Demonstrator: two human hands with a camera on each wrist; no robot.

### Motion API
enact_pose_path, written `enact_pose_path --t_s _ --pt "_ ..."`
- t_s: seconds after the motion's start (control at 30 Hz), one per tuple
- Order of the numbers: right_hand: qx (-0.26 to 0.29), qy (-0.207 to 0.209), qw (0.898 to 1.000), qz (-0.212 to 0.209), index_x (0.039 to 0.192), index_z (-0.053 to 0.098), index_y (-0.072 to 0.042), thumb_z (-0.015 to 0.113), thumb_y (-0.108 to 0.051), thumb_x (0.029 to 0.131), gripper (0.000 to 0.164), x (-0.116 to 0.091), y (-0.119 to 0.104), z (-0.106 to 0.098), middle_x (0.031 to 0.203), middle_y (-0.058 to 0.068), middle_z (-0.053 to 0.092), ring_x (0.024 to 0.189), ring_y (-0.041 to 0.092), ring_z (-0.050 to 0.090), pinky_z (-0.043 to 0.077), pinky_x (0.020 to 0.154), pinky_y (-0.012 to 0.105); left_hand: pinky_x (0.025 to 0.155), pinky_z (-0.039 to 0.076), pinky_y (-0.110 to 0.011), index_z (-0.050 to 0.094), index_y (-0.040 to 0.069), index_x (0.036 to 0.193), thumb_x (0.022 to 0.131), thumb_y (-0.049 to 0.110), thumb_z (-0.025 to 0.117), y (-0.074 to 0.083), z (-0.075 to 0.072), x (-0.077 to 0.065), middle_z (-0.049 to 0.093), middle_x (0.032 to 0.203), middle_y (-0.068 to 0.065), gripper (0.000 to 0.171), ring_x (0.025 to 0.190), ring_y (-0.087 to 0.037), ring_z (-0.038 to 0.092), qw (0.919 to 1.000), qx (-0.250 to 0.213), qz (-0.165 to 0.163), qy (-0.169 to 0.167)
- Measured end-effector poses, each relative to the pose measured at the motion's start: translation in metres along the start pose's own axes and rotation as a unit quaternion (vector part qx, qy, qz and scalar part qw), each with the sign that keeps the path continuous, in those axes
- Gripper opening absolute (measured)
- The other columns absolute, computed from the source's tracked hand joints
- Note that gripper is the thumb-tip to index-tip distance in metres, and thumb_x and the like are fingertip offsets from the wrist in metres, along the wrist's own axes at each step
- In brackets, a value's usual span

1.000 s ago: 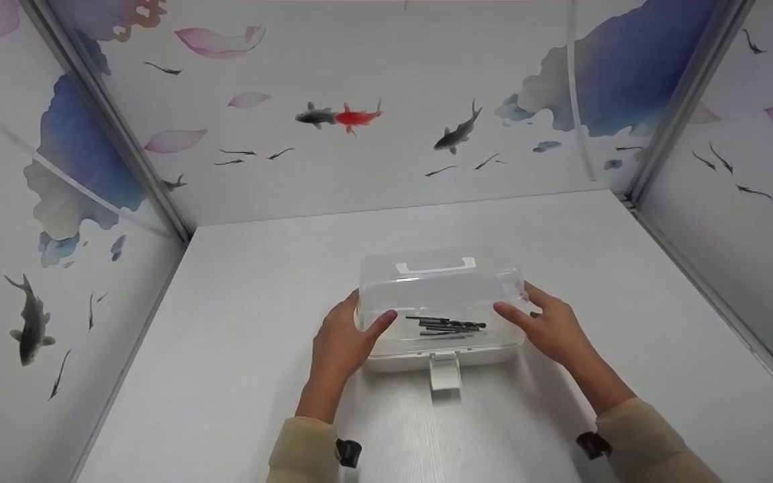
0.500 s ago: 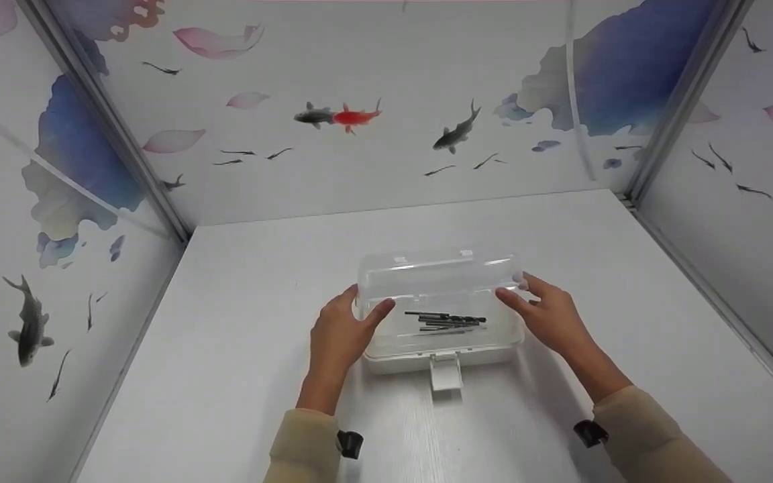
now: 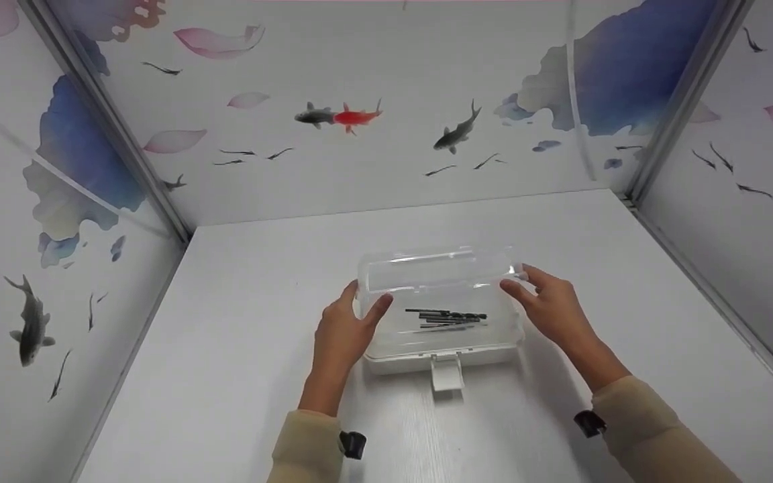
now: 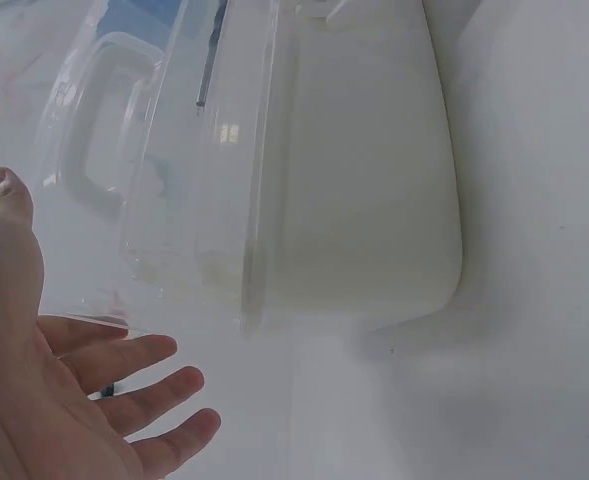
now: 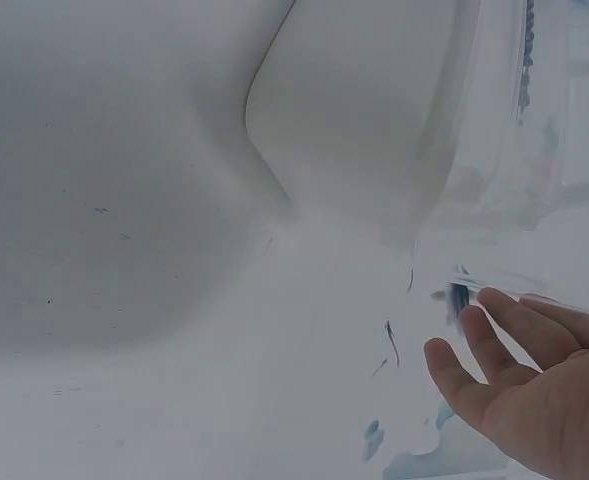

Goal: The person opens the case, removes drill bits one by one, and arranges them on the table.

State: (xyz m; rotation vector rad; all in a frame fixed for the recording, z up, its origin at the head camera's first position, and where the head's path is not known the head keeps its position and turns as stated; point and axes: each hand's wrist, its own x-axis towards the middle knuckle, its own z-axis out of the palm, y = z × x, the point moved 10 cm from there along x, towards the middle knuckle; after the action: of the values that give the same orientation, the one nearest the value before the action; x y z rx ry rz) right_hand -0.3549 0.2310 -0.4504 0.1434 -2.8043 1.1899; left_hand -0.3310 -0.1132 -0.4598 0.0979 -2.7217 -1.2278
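Note:
A white plastic storage box with a clear lid stands on the table, its lid tilted up and back. Several dark drill bits show through the clear plastic in a loose bunch. At the front, the white latch hangs flipped outward. My left hand touches the lid's left end, thumb pointing over the front and fingers fairly straight. The right hand is at the lid's right end, index finger against its corner. In the right wrist view its fingers are extended and slightly bent.
The white table extends around the box. Printed panels with fish and petals form the back wall and both side walls, joined by metal corner posts. Black bands sit at both sleeve cuffs.
The lid has swung further up and back, and its handle has gone out of the head view. Both hands moved slightly away with it. The box base and drill bits stay about where they were.

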Motion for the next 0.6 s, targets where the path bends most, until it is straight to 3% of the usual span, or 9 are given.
enact_pose_path --t_s 0.17,0.3,0.6 --pt "0.004 0.009 1.000 -0.007 0.156 0.053 -0.005 0.057 -0.058 0.105 0.073 0.001 0.002 -0.001 0.157 0.019 0.056 0.150 0.044 0.049 0.041 0.121 0.066 0.118 0.048 -0.059 0.035 0.014 0.167 0.093 0.073 0.067 -0.006 0.007 -0.006 0.051 0.164 -0.015 0.101 0.149 -0.039 0.053 0.9998 -0.003 0.017 -0.010" --pt "0.006 0.007 1.000 -0.004 0.156 0.052 -0.004 0.058 -0.058 0.105 0.075 0.001 0.003 0.000 0.157 0.020 0.055 0.151 0.045 0.048 0.039 0.122 0.066 0.120 0.045 -0.062 0.027 0.016 0.170 0.091 0.074 0.068 -0.013 0.012 -0.009 0.043 0.169 -0.016 0.107 0.153 -0.041 0.047 0.9995 0.003 0.010 -0.029" --pt "0.005 -0.003 1.000 0.009 0.159 0.048 -0.003 0.058 -0.059 0.105 0.078 0.000 0.004 0.001 0.160 0.022 0.052 0.152 0.046 0.045 0.038 0.123 0.066 0.118 0.046 -0.065 0.025 0.015 0.170 0.083 0.077 0.074 -0.033 0.030 -0.015 0.048 0.166 -0.017 0.118 0.150 -0.040 0.051 0.9968 0.032 -0.001 -0.074"
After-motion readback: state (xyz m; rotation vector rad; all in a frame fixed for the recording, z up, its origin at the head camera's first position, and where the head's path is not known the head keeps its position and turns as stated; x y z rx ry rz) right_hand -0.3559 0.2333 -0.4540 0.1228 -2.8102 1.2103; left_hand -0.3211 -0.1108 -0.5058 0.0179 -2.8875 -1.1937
